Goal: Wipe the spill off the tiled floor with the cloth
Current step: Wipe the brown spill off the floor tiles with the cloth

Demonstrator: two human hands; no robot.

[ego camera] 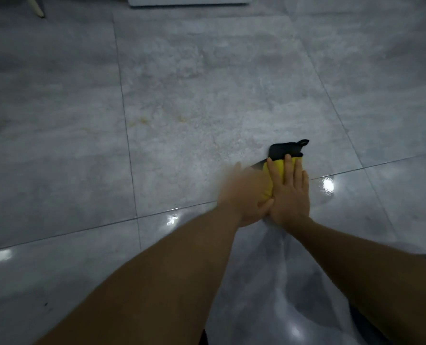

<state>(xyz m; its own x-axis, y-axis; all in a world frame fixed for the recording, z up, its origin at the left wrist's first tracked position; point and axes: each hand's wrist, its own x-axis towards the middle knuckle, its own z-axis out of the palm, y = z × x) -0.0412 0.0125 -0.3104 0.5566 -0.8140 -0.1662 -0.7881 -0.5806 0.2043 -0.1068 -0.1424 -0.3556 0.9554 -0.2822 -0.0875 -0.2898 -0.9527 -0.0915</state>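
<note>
A yellow and black cloth point(282, 151) lies bunched on the grey tiled floor point(57, 120), right of centre. My right hand point(290, 192) presses flat on its yellow part, fingers pointing away from me. My left hand point(244, 192), blurred by motion, sits beside it on the cloth's left side, thumb touching the right hand. A faint orange-brown spill point(179, 118) streaks the tile ahead and to the left of the cloth, with small spots point(142, 120) near the grout line.
A pale furniture leg point(35, 7) stands at the far left top. A white base or box edge point(189, 0) runs along the top. Bright light glare point(328, 186) reflects off the glossy tiles near my hands.
</note>
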